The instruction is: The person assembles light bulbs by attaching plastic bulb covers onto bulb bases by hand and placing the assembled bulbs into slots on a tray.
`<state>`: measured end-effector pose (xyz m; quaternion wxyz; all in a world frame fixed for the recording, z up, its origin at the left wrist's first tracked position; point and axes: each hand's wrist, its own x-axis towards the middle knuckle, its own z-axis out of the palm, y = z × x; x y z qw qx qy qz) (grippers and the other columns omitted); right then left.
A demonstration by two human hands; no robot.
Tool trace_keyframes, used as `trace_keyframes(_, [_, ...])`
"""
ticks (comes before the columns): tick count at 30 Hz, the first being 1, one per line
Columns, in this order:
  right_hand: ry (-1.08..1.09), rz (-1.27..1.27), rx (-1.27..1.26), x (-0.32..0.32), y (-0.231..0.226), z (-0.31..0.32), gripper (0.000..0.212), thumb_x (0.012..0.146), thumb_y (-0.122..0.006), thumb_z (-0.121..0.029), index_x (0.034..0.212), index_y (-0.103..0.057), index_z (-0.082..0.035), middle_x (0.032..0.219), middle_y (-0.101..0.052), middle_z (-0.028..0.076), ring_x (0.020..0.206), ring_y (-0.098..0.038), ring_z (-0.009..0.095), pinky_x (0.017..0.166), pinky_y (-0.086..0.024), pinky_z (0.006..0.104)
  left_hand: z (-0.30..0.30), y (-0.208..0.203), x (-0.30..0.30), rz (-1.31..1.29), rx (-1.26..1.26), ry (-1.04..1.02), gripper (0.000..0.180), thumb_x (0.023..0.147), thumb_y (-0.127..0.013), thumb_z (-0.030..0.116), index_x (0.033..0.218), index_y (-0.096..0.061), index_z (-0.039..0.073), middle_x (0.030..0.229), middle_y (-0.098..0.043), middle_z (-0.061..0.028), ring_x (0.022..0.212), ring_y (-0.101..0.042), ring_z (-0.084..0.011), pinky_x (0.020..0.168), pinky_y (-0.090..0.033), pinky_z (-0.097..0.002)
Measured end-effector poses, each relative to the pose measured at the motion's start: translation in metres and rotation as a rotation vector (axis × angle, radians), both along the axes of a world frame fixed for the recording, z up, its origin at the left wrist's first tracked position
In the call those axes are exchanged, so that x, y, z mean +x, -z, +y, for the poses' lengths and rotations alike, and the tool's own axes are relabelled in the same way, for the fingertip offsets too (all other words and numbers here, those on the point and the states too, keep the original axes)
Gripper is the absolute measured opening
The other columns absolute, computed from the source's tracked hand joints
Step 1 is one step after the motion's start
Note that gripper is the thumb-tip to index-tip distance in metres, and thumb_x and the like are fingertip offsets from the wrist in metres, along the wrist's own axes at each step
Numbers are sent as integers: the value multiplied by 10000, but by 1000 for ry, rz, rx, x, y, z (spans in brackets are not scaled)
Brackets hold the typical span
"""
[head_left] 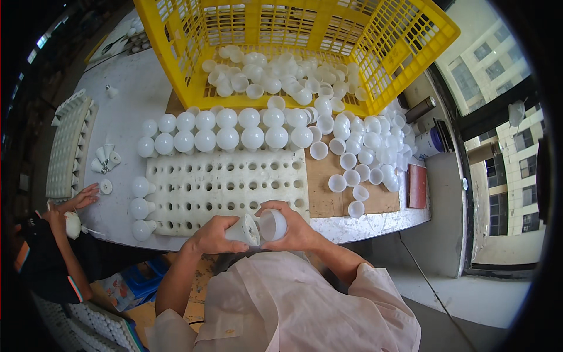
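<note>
Close to my body, my left hand [218, 236] grips a white bulb base [245, 230], its round, flat open end turned to the right. My right hand [295, 229] is closed around a milky white dome cover [272, 225], whose hollow mouth faces the base. A small gap shows between the two parts. Beyond my hands lies a white foam tray [229, 170] with rows of holes. Assembled bulbs [227, 138] stand in its far rows, and several more bulbs [141, 208] lie along its left edge.
Loose dome covers [363, 146] are heaped on cardboard at right. More fill a yellow crate [375, 105] tipped toward me. Bulb bases [105, 158] and another foam tray [70, 152] are at left, beside a co-worker's hand [82, 198]. A red-brown block [417, 186] sits near the right edge.
</note>
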<state>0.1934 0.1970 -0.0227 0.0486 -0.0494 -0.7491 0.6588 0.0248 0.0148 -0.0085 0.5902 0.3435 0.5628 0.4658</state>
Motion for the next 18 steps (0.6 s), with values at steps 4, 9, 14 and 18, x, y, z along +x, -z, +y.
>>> trace_keyframes(4, [-27, -19, 62, -4, -1, -4, 782, 603, -861, -194, 1256, -441, -99, 1179, -523, 71, 1108, -511, 207, 955, -412, 355, -1, -4, -3, 11, -46, 34, 453, 701, -793, 214, 1036, -611, -30, 904, -652, -51, 818, -585, -95, 734, -477, -259])
trace_keyframes(9, [-34, -44, 55, -6, 1, -7, 786, 592, -865, -191, 1253, -451, -94, 1155, -535, 78, 1103, -519, 210, 948, -417, 353, -5, -2, -3, -16, -69, 27, 449, 696, -796, 215, 1025, -615, -32, 873, -655, -48, 787, -590, -95, 709, -482, -258])
trace_keyframes(14, [-45, -17, 160, -9, 2, -11, 785, 590, -864, -194, 1251, -455, -80, 1137, -544, 99, 1072, -541, 228, 923, -434, 354, -6, 3, -2, -5, -91, 25, 437, 690, -797, 210, 1007, -622, -35, 849, -655, -52, 765, -593, -98, 692, -484, -262])
trace_keyframes(18, [-133, -87, 292, -12, -14, -17, 793, 619, -836, -239, 1274, -423, -67, 1130, -530, 150, 1032, -562, 323, 871, -469, 391, -5, 3, 0, 81, -114, 43, 412, 680, -798, 210, 967, -639, -38, 823, -661, -64, 747, -602, -107, 683, -486, -267])
